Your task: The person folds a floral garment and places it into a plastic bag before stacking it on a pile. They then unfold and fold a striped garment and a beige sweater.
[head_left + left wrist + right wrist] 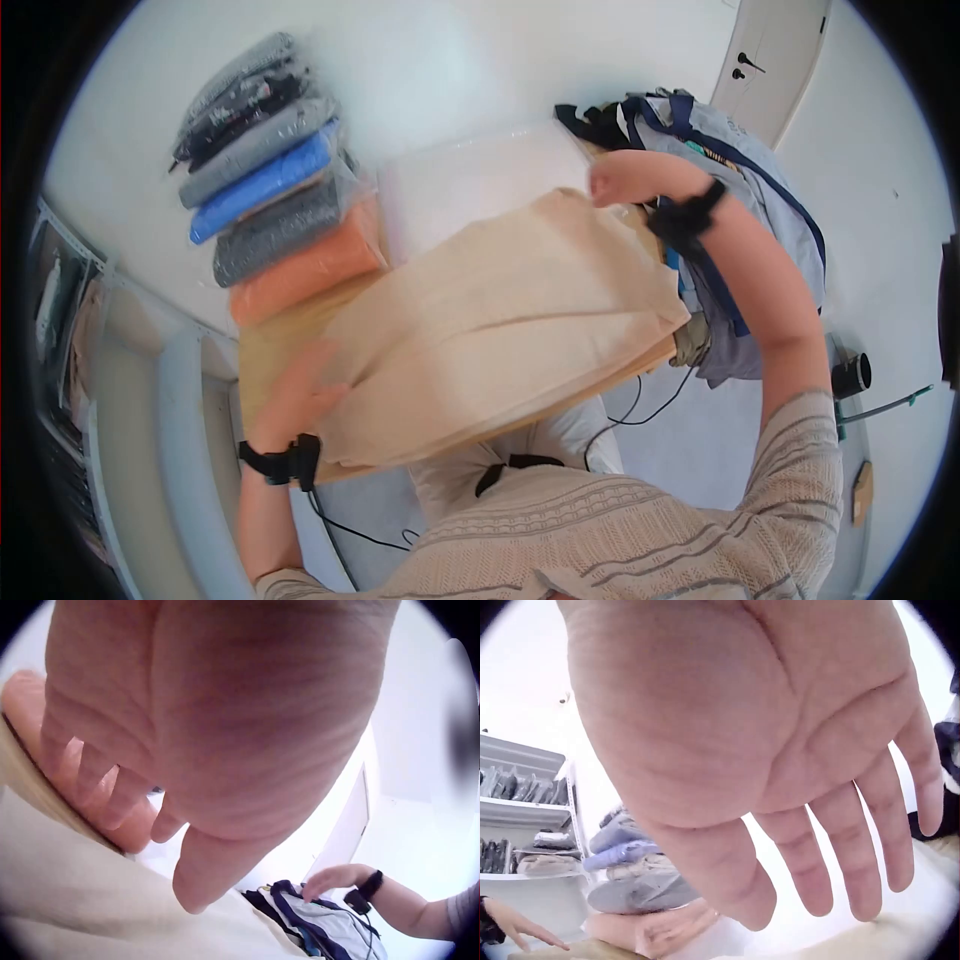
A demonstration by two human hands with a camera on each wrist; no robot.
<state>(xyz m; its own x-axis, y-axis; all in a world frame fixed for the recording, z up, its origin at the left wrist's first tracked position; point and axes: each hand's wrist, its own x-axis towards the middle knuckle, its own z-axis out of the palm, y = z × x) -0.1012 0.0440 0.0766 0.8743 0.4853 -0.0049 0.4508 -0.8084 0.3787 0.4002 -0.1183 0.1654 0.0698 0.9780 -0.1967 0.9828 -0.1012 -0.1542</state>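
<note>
A pale beige garment [500,330] lies spread over the wooden table [270,350], with a long crease running across its middle. At its left end is my left hand [300,395], fingers extended beside the cloth. The left wrist view shows that palm [247,727] with straight fingers and nothing held. My right hand [640,180] is at the garment's far right corner, slightly blurred. In the right wrist view its fingers [847,847] are straight and spread above the cloth, holding nothing.
Behind the garment lies a clear plastic bag [470,180]. A stack of bagged folded clothes, with an orange one [310,265] lowest, stands at the back left. Loose clothes [750,170] are heaped at the right. Shelves [70,300] line the left side; a cable [650,415] hangs below the table.
</note>
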